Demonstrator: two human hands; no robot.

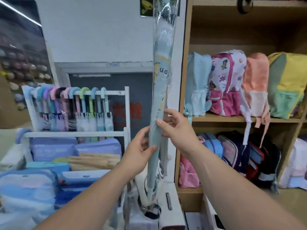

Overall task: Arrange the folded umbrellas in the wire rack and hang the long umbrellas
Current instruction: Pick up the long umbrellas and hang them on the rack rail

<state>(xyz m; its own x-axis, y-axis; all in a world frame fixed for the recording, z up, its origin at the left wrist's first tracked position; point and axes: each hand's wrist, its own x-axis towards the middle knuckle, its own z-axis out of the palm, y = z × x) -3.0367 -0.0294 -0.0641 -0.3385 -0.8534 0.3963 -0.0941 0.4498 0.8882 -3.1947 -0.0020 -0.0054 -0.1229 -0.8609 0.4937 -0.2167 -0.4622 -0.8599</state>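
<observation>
1. Wooden shelf unit (239, 120): flat board shelves. It is carrying soft fabric backpacks (227, 83), which are standing upright along the front edge with their faces outward for display.
2. White rack (127, 113): a smooth painted bar frame, offering its top rail for hanging.
3. Long umbrella (160, 97): pale blue-grey cloth, rolled tight and tapering downward, sitting in a crinkled clear sleeve. It is being held upright between the rack and the shelf unit, not yet on the rail. The upright hold is probably keeping the handle, out of view above, ready for hooking.
4. Hanging umbrellas (86, 97): curved pastel handles are hooking over the top rail. They are crowding its left end and middle, leaving the right end bare.
5. Right hand (177, 131): thumb and fingers are pinching the umbrella's upper part, steadying it.
6. Left hand (139, 150): fingers are curling round the narrower part below, taking the weight.
</observation>
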